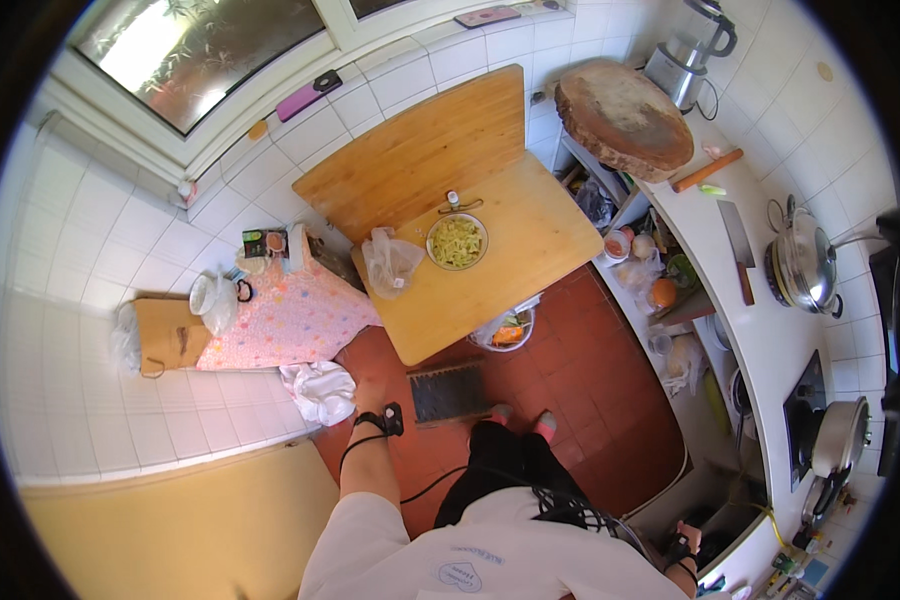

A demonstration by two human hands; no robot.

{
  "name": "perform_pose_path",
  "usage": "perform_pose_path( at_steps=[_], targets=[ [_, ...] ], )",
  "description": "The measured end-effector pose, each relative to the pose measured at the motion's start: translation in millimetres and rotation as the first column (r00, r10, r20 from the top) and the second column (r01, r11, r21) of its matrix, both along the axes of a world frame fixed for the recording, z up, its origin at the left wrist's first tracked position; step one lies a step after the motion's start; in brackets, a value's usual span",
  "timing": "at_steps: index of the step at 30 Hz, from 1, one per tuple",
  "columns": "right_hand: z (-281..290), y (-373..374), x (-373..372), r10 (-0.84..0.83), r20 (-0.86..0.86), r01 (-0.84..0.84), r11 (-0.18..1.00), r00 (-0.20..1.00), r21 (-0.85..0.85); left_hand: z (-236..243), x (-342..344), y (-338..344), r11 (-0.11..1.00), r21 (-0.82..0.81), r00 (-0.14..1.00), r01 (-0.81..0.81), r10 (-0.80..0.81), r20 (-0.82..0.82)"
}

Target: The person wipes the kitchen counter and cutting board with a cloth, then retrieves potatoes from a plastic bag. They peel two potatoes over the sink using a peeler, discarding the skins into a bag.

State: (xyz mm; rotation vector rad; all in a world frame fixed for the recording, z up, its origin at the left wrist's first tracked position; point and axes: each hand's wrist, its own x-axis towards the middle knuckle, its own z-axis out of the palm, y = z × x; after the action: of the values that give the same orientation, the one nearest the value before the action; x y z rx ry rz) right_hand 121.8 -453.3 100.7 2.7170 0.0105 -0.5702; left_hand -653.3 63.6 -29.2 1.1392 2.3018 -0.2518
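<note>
My left hand [370,388] hangs beside the floor, close to a white cloth bundle [320,392]. A black strap with a small device circles its wrist, and its fingers do not stand out from the red tiles. Low on the right, my right hand [688,538] reaches to an open lower cabinet [660,508] beneath the counter. Dark round cookware [722,532] lies next to it. Its fingers are too small and shaded to read. Farther ahead, a bowl of pale yellow-green cut food [457,242] and a clear plastic bag [391,262] rest on a wooden table [530,225].
The white counter [710,220] carries a thick round chopping block [625,118], a cleaver [738,250], a lidded steel pot [808,262] and another pan [840,440]. Under the table sits a basin of vegetables [510,330]. A dark mat [450,395] lies before my feet.
</note>
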Motion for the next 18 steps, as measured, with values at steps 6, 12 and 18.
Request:
perform_pose_path(
  at_steps=[6, 12, 18],
  targets=[
    [46, 24, -50, 0.249, -0.279, -0.324, 0.908, 0.928, -0.267, -21, -5, 162, 0.9, 0.427, 0.996, 0.089, -0.085, -0.029],
    [85, -34, -120, 0.452, -0.591, -0.685, 0.683, 0.668, -0.252, -81, -3, 301, 0.897, 0.425, 0.973, 0.124, -0.195, 0.126],
    [94, -25, -160, 0.384, -0.582, -0.65, 0.67, 0.716, -0.358, -121, 34, 347, 0.932, 0.358, 0.997, 0.06, -0.037, -0.071]
  ],
)
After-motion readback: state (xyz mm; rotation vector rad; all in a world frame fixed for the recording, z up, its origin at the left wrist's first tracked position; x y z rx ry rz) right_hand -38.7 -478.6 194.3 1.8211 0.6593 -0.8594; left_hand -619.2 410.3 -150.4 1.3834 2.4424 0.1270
